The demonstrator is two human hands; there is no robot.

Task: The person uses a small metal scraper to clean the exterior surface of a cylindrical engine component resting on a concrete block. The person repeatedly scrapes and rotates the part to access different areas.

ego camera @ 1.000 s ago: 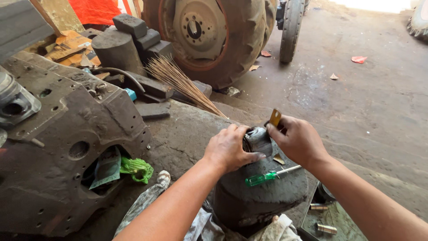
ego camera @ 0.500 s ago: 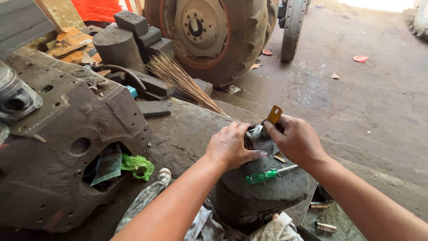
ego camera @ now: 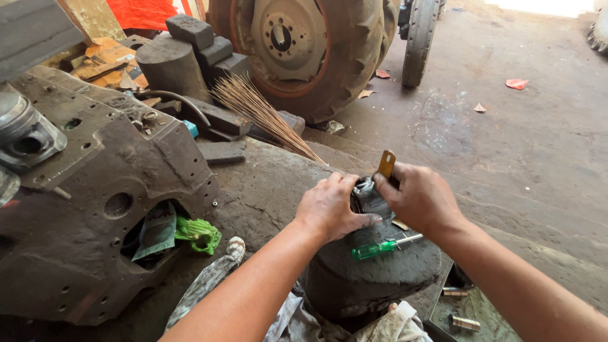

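Head view: just right of the frame's centre, both hands close on a small grey metal part (ego camera: 367, 197), perhaps a piston or a housing, though the fingers hide most of it; it sits on top of a dark round block (ego camera: 373, 272) at the lower middle. The left hand (ego camera: 330, 208) wraps its left side, fingers curled over it; the right hand (ego camera: 419, 197) closes on its right side and also pinches a flat yellow-brown blade (ego camera: 387, 163) that stands up above the knuckles. A green-handled screwdriver (ego camera: 380, 247) lies on the block just below the hands, touching neither.

The part looks stiff, fairly heavy for its size and probably greasy, so slippery; a full wrap around its body, as the left hand has it, seems the safest hold; the thin blade is best taken by its flat faces.

At the left of the frame lies a big rusty engine block (ego camera: 95, 209) with green plastic (ego camera: 199, 233) stuffed in an opening; a bundle of broom straws (ego camera: 263, 117) slants above centre; a tractor wheel (ego camera: 297, 50) fills the upper middle; rags (ego camera: 297, 320) lie along the bottom edge.
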